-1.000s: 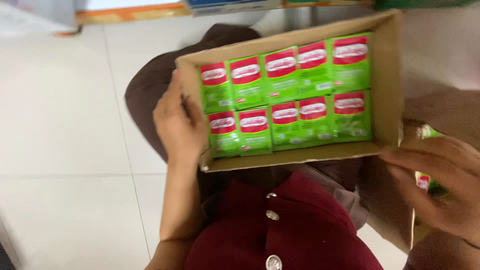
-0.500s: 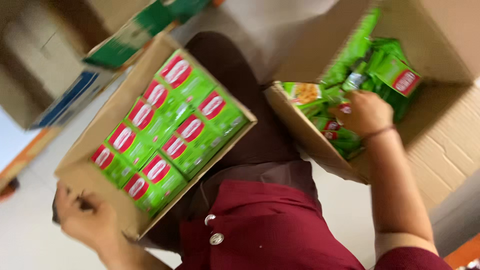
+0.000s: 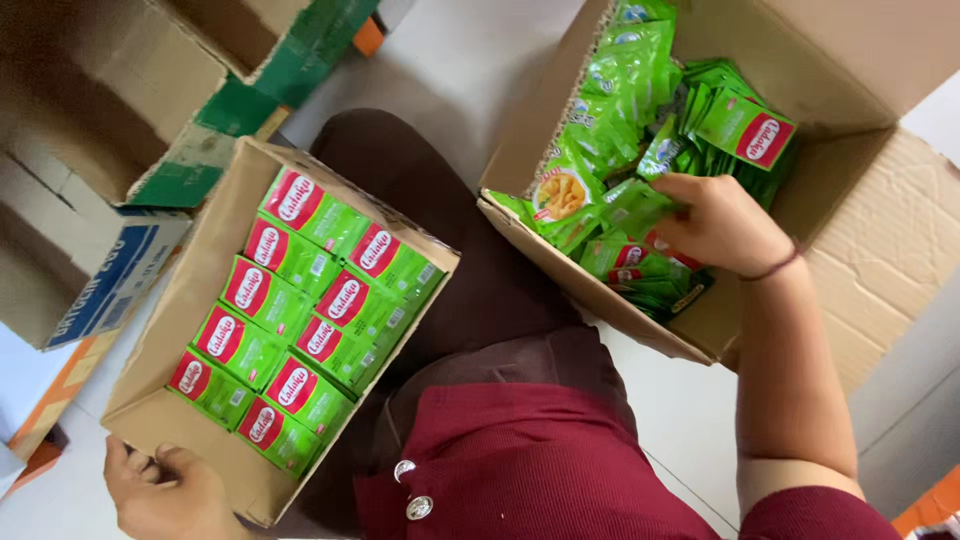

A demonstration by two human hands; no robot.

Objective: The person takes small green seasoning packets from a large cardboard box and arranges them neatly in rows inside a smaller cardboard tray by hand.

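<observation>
A shallow cardboard box [image 3: 180, 300] rests on my lap, filled with neat rows of green packets with red labels [image 3: 300, 310]. My left hand [image 3: 165, 490] grips its near corner at the bottom left. To the right stands a bigger open carton [image 3: 850, 230] heaped with loose green snack packets [image 3: 640, 110]. My right hand [image 3: 720, 225] is inside that carton, fingers curled into the loose packets; whether it has one in its grasp is hidden by the hand.
Several more cardboard cartons [image 3: 110, 130], one with green and blue print, stand at the upper left on the white tiled floor [image 3: 470, 60]. My dark red shirt [image 3: 520, 470] and brown trousers fill the middle.
The view has swung and closed in. My right hand has pushed deeper among the loose packets in the right carton. My left hand still holds the corner of the shallow box.
</observation>
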